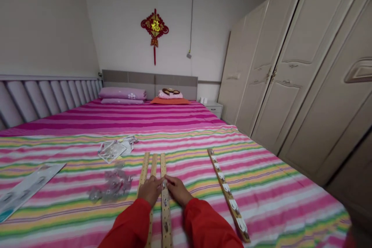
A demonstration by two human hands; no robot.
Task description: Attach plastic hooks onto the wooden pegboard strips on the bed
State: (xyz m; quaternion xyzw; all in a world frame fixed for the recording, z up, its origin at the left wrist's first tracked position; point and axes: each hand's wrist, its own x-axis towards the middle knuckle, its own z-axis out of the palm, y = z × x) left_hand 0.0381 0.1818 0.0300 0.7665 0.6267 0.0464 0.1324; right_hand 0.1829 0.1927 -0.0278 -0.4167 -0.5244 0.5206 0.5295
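Note:
My left hand (151,190) and my right hand (178,190) meet over the rightmost of three narrow wooden strips with rows of holes (166,213). Their fingers are closed in a pinch at a small shiny metal piece (164,185) on this strip; its exact kind is too small to tell. Nearer to me, more small metal pieces (166,202) sit along the same strip. The middle wooden strip (154,164) lies partly under my left hand. Beside it is the left wooden strip (144,168), its lower part hidden by my hand and red sleeve.
To the right lies another strip (217,173) carrying several white pieces with metal parts. Small clear plastic bags (114,182), crumpled packaging (117,148) and a long flat package (31,188) lie left on the striped bedspread (276,197). Wardrobes (290,85) stand along the right.

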